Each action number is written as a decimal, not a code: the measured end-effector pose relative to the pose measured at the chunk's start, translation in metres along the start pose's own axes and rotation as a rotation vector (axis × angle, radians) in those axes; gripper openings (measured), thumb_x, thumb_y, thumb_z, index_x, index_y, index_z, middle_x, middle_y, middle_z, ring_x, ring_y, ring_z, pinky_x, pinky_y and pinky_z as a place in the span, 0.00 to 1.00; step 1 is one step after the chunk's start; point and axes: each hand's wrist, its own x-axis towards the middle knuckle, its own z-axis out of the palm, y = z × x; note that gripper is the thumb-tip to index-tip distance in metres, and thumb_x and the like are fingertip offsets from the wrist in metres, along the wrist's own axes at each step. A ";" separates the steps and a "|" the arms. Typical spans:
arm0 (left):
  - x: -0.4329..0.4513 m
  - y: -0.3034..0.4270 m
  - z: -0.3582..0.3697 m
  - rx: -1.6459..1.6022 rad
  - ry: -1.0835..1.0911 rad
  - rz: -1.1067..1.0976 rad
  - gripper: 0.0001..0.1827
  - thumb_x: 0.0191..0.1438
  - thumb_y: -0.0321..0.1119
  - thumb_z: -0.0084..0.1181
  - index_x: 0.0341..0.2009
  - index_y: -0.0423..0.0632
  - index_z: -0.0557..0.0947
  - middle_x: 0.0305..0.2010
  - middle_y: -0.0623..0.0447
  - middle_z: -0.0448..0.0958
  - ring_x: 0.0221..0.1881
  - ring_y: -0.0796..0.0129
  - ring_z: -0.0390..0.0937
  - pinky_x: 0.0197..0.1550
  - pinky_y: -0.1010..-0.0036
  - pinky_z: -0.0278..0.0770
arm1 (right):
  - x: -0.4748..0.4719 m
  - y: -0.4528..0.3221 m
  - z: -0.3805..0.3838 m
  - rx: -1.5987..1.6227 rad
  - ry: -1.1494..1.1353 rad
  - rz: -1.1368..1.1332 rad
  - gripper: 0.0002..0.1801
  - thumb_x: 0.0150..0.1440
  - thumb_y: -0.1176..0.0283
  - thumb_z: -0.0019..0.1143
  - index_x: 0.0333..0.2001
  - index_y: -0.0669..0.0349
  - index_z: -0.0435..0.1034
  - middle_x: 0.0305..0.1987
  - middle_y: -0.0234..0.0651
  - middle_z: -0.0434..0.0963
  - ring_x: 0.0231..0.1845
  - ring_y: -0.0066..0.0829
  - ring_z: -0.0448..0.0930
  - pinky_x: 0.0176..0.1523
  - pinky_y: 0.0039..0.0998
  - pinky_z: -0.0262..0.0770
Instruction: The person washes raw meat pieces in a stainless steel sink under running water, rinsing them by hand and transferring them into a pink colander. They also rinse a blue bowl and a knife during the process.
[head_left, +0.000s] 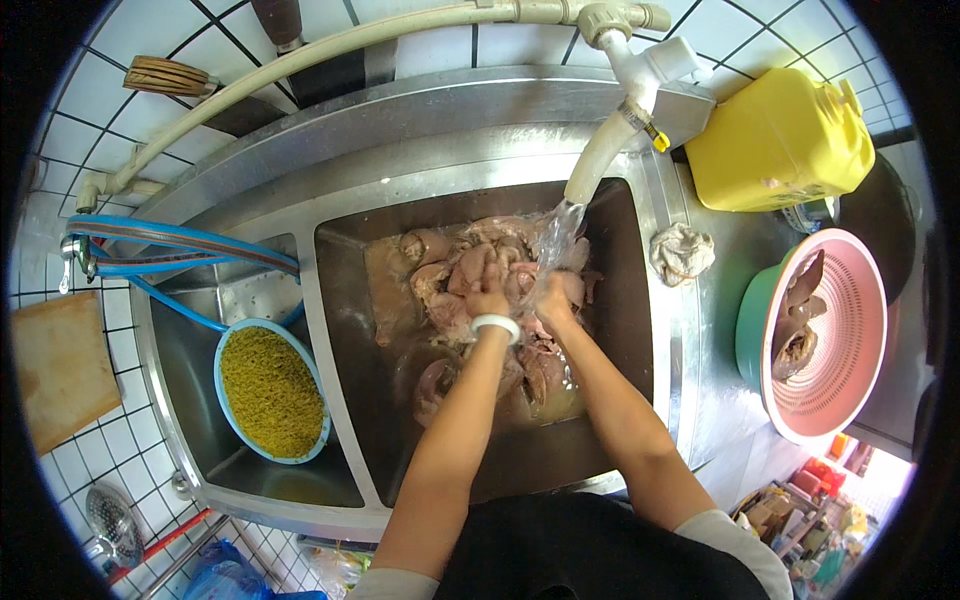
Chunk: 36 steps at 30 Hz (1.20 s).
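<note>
A heap of pinkish raw meat, which looks like offal (442, 307), lies in cloudy water in the large basin of a stainless steel sink (345, 420). My left hand (489, 292), with a white bangle (496, 324) at the wrist, presses among the pieces. Close by on the right, my right hand (553, 301) touches the meat beside the stream of water (561, 232). That water pours from a pale hose (596, 165) on a plastic tap (630, 67). Splashing and the meat hide most of my fingertips, so I cannot tell whether either hand grips a piece.
A blue-rimmed tub of yellow-green granular stuff (271, 394) stands in the smaller left basin under a coiled blue hose (180, 232). Rightward are a crumpled cloth (681, 255), a yellow jerrycan (780, 142) and a pink colander (847, 330) holding dark meat pieces (799, 322).
</note>
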 end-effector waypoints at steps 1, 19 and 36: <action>-0.004 0.002 0.008 0.040 0.002 0.043 0.25 0.48 0.42 0.48 0.47 0.38 0.66 0.46 0.40 0.67 0.48 0.58 0.64 0.48 0.70 0.62 | -0.004 -0.017 0.001 -0.157 0.061 0.018 0.10 0.45 0.80 0.46 0.34 0.70 0.68 0.27 0.35 0.74 0.29 0.22 0.71 0.30 0.23 0.67; -0.032 -0.004 -0.035 -1.062 -0.422 -0.861 0.31 0.50 0.61 0.32 0.47 0.51 0.68 0.28 0.55 0.73 0.07 0.74 0.52 0.07 0.81 0.47 | -0.010 0.144 -0.012 -0.279 0.202 0.361 0.14 0.49 0.75 0.41 0.40 0.69 0.62 0.35 0.42 0.71 0.33 0.32 0.71 0.36 0.29 0.66; -0.075 0.006 -0.027 -0.017 -0.034 -0.001 0.27 0.50 0.51 0.43 0.40 0.37 0.66 0.35 0.42 0.71 0.36 0.54 0.70 0.38 0.69 0.67 | -0.008 0.069 0.018 0.357 0.199 0.495 0.13 0.46 0.71 0.53 0.34 0.67 0.65 0.30 0.39 0.70 0.26 0.23 0.69 0.23 0.23 0.66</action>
